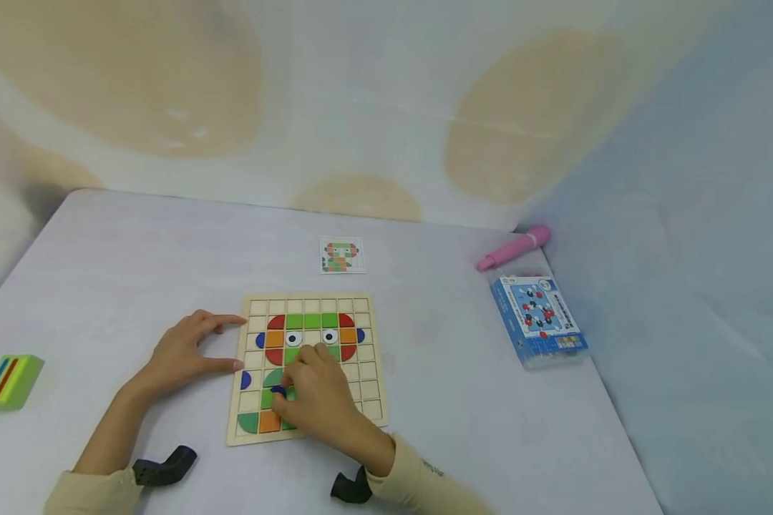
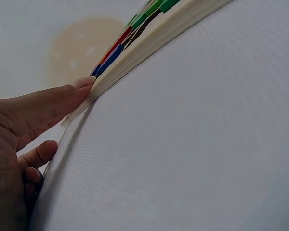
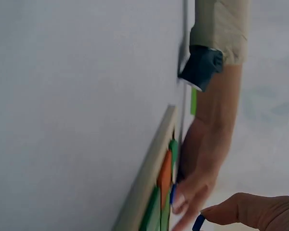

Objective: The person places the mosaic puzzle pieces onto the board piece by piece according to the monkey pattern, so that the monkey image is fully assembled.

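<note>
A wooden grid board [image 1: 369, 390] lies on the table, bearing red, green, orange and blue tiles and two eye tiles [image 1: 293, 338]. My right hand [image 1: 318, 393] is over its lower middle, pinching a small blue piece [image 3: 198, 223] between thumb and finger; the hand hides some cells. At the board's left edge, my left hand [image 1: 183, 350] touches the rim with spread thumb and index finger. A blue half-round tile [image 1: 246, 380] sits in a left-column cell. Below it lie a green rounded tile [image 1: 248, 423] and an orange square tile [image 1: 270, 421].
Behind the board lies a small card [image 1: 342, 255] printed with a coloured tile figure. A pink pen-shaped object [image 1: 514, 249] and a blue-and-white box [image 1: 539, 315] are at the right edge. A lime green block [image 1: 11, 383] with striped top stands far left.
</note>
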